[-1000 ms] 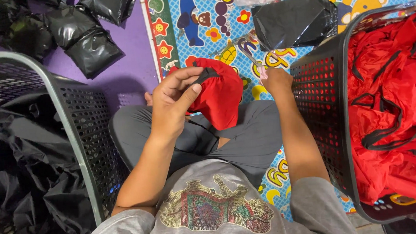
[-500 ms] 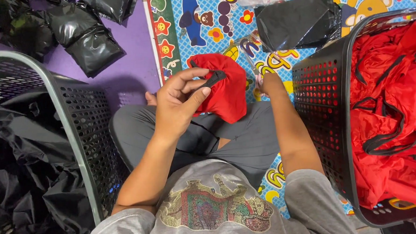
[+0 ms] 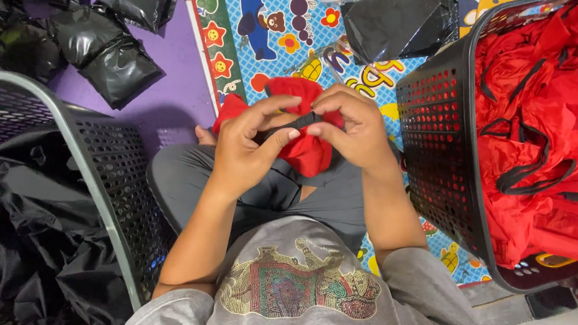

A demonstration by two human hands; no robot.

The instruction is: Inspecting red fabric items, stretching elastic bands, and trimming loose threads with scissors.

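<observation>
Between both hands point(image 3: 301, 139), red cloth point(image 3: 305, 152) (black-strapped) sits bunched.

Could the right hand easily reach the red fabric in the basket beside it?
Probably yes: the black basket stands open-topped beside the right hand, its red fabric heaped uncovered. But both hands now pinch a black strap, so it must let go first.
</observation>
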